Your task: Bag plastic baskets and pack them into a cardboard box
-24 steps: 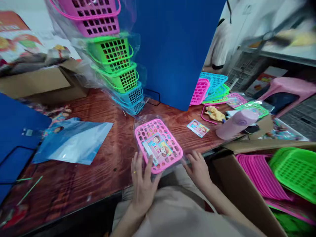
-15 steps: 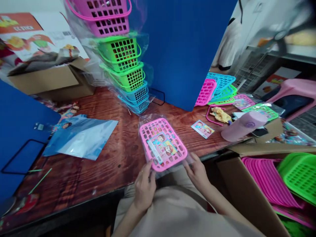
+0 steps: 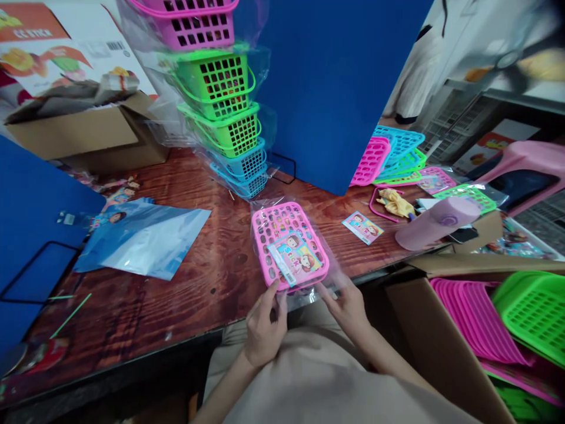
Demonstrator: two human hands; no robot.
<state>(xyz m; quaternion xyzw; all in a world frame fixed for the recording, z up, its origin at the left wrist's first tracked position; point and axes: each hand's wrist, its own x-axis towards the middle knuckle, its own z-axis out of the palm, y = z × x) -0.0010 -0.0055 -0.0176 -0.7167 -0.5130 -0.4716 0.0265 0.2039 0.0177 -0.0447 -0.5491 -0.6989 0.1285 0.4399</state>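
A pink basket (image 3: 282, 219) with a pierced top sits in the centre of the frame, at the near edge of a wood-patterned table (image 3: 198, 300). It is inside a clear bag (image 3: 304, 296), with a picture card (image 3: 296, 258) of two cartoon children lying on its top; I cannot tell whether its near end is raised. The person's left hand (image 3: 267, 327), below the basket, has thumb and forefinger pinched together on the bag by the near corner. The right hand (image 3: 348, 309), lower right of the basket, has its fingers against the film; from here I cannot tell whether they are closed on it.

Right of the basket lie a second card (image 3: 362, 227), a yellow cloth (image 3: 395, 203) and a tilted-looking lilac flask (image 3: 435, 224). Left of centre, shiny blue plastic (image 3: 145, 238) lies flat. Above the basket, bagged baskets (image 3: 229, 82) in blue, green and pink rise in a tower before a blue panel (image 3: 318, 88).

In the upper left stands an open carton (image 3: 83, 132). Toward the right, pink, blue and green grids (image 3: 373, 162) overlap near a pink stool (image 3: 525, 165). In the lower right, a cardboard box (image 3: 424, 341) holds pink pieces (image 3: 477, 321) and green pieces (image 3: 536, 306).
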